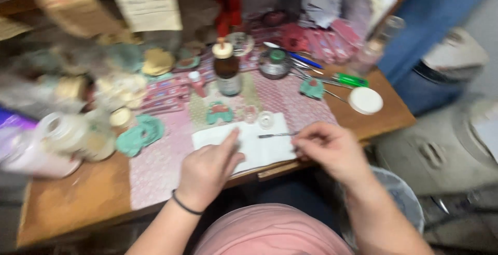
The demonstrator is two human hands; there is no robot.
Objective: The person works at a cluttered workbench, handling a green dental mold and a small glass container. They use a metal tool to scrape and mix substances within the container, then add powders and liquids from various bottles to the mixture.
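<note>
White paper pad [257,146] lies on the wooden surface [78,193], pinned under the left hand [210,169], whose grip is slack, one finger stretched flat across it. Right of that, the right hand [327,148] pinches a thin metal tool [277,135], its tip over the pad. Beyond both stands a brown bottle [227,71].

White pad [259,148]: desk [78,198] bare to its left front. Behind it, small cups [258,116], green mould [219,113] and brown bottle [227,68] block passage; tools [316,78] crowd right rear.
</note>
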